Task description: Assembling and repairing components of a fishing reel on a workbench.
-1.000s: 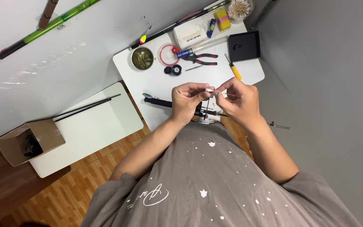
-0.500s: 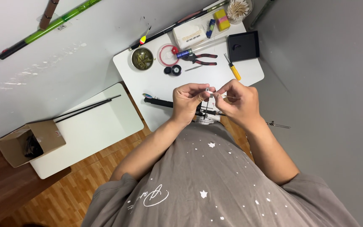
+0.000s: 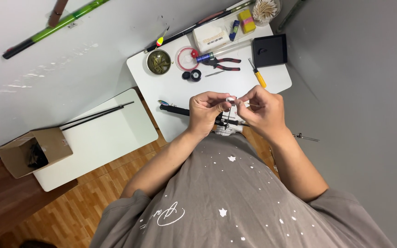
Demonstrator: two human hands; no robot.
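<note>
Both hands, left (image 3: 207,111) and right (image 3: 263,110), have closed in since 1 second ago, fingertips pinching 1 small white piece (image 3: 230,99) over the rod (image 3: 180,110).

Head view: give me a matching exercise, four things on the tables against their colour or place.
Things:
1. pliers
2. screwdriver
3. cardboard box
4. square tray

Descriptions:
A. black, at the right back corner of the far table
B. brown, open, at the left end of the near table
C. yellow handle
D. red and black handles, beside a blue spool

Pairs: 1-D, 2-C, 3-B, 4-A
</note>
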